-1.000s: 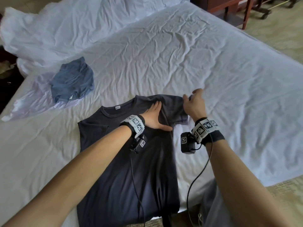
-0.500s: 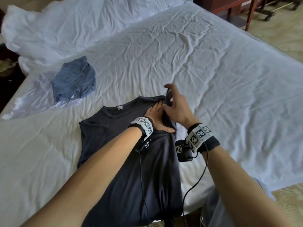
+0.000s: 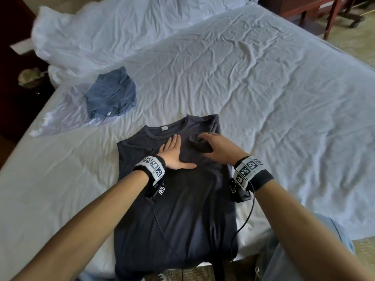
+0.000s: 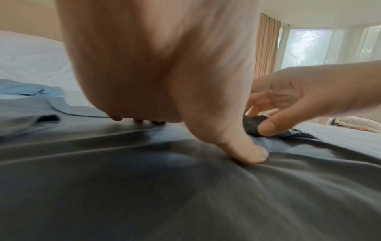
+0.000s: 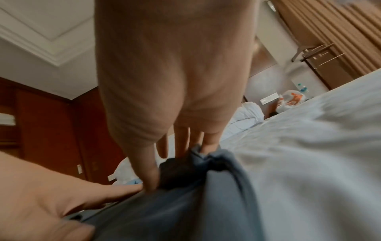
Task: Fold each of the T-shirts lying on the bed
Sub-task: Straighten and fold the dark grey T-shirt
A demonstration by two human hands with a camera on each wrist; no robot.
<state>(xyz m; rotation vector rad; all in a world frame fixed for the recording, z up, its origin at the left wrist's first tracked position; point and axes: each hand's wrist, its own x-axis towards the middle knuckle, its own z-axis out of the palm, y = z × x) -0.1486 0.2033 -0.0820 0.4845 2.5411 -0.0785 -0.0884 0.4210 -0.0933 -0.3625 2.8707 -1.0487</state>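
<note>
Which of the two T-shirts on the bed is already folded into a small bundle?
The blue T-shirt, lying apart near the pillows. The dark grey T-shirt is spread out flat under both hands.

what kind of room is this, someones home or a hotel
Probably a hotel bedroom, though a home can't be ruled out. A wide bed with plain white sheets and a bunched white duvet, dark wood furniture beside it, and full-length curtains by a large window.

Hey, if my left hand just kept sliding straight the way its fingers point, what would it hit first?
Probably the dark T-shirt's neckline: the left hand lies flat on the chest, fingers aimed up at the collar. Beyond it is bare sheet. The blue garment sits off to the left.
</note>
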